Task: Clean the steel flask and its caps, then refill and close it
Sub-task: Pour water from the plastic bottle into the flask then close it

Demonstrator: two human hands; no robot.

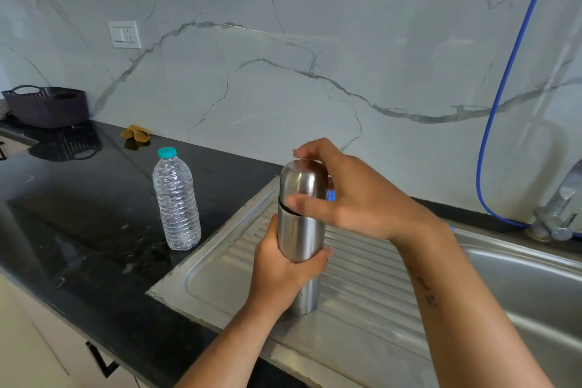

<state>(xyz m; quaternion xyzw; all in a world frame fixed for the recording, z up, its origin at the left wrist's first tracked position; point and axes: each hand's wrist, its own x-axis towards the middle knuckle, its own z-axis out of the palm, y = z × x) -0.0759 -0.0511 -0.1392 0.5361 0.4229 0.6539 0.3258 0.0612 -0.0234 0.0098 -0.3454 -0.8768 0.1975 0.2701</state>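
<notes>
1. Dark slotted basket (pixel 47 107), 9 o'clock, on the black counter (pixel 78 214);
2. Yellow-brown cloth (pixel 136 133), 10 o'clock, by the marble wall;
3. Wall socket (pixel 124 34), 10 o'clock;
4. Blue hose (pixel 504 79), 3 o'clock; steel tap (pixel 556 214) beneath.

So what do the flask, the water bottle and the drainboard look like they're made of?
Flask: brushed steel, by its dull streaked sheen. Water bottle: clear ribbed plastic, see-through, with a teal cap. Drainboard: matte stainless steel, probably, given its grey pressed ridges.

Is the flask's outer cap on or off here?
On. The steel cap sits atop the flask, a dark seam between them; the right hand grips it. How tightly it is screwed, cannot tell.
</notes>
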